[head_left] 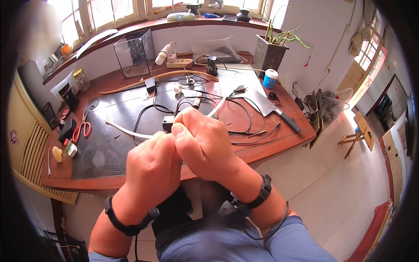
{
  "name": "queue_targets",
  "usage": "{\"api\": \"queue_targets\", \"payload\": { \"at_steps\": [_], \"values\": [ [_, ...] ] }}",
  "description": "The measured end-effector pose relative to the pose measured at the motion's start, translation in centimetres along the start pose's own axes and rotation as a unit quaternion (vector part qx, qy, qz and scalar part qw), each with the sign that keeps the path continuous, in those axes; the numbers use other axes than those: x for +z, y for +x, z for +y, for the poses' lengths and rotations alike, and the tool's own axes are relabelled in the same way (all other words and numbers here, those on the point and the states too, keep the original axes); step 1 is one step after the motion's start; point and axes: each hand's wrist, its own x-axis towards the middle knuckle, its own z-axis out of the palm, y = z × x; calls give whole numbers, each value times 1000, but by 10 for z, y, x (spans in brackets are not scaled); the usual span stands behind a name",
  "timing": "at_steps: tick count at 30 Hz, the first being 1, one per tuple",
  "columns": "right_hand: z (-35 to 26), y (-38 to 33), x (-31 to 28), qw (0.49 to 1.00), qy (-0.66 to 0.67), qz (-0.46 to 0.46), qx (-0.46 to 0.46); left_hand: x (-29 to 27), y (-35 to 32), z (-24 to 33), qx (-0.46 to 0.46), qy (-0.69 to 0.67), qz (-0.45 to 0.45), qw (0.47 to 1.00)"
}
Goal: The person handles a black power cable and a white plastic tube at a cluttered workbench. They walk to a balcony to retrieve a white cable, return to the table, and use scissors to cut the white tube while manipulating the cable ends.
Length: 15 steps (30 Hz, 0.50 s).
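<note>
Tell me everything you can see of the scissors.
The scissors have two orange-red, plastic-looking loop handles and grey, metal-looking blades. They lie at the left of the desk, handles nearer the camera, blades pointing away, right of a black box. No one holds them. Whether the blades are shut is unclear.

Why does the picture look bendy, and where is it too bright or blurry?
Head view: the fisheye lens bends the table; head view: the window glares white, and the dark mat shines; head view, upper left: a blurry round patch; head view, middle: left hand and right hand look fairly sharp.
</note>
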Motion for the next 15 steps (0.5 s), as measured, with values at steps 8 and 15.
{"api": "queue_targets", "payload": {
  "at_steps": [8,15],
  "values": [
    [-8,-4,-33,987,-6,-78,-139,-10,-10,23,-168,-368,-90,910],
    [-17,2,-49,975,0,-121,-188,2,-21,35,-296,-677,-105,665]
  ]
}}
